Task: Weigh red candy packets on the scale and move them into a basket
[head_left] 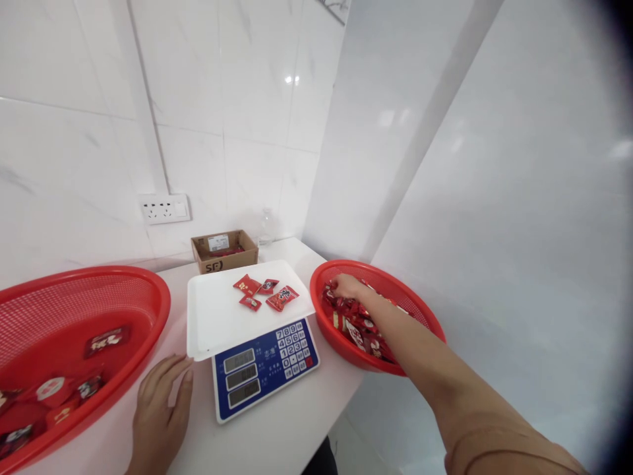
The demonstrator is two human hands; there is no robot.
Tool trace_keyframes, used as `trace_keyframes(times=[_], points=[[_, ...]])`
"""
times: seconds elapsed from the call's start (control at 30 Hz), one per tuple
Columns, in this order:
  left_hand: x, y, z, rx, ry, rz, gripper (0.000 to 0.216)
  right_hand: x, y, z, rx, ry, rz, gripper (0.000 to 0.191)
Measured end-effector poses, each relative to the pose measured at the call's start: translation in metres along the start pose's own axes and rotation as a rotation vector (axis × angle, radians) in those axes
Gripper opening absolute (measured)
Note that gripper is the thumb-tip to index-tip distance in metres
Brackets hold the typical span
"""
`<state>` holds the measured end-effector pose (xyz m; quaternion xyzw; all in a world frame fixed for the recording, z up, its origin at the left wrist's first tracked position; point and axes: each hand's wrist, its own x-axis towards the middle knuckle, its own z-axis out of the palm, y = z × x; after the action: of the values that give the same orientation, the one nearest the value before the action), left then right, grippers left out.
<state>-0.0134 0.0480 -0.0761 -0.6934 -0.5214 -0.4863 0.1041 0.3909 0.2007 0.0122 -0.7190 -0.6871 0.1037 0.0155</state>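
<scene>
My right hand (347, 287) reaches into the red basket (429, 324) on the right, among several red snack packets (357, 333). Its fingers are curled down, closed at the edge of a red packet; the fingertips are partly hidden. Beside the scale, my left hand (162, 410) is open, fingers stretched out, their tips close to the near left corner of the white weighing tray (212, 313). Several small red packets (281, 299) lie on that tray. Below it, the blue panel of the digital scale (267, 369) shows number keys and displays too blurred to read.
A larger red basket (159, 300) holding several red packets stands at the left. Behind the scale are an open cardboard box (230, 262) with red contents and a clear plastic bottle (267, 227). White walls enclose the table; a socket (165, 208) is on the back one.
</scene>
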Motion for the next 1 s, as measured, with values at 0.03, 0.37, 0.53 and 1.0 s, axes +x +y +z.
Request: trace_keyframes(times=[0.03, 0.37, 0.53, 1.0], points=[[0.0, 0.0, 0.0, 0.002, 0.002, 0.005, 0.021, 0.001, 0.002, 0.004, -0.023, -0.018, 0.019, 0.031], [0.0, -0.001, 0.0, 0.006, -0.004, 0.013, 0.02, 0.003, -0.003, 0.036, -0.162, -0.023, 0.141, 0.049], [-0.001, -0.001, 0.0, 0.011, -0.001, 0.026, 0.02, 0.006, -0.011, 0.037, -0.169, -0.065, 0.194, 0.031], [0.0, 0.0, 0.0, -0.005, 0.009, 0.038, 0.019, -0.003, 0.023, -0.016, 0.359, 0.124, 0.085, 0.012]])
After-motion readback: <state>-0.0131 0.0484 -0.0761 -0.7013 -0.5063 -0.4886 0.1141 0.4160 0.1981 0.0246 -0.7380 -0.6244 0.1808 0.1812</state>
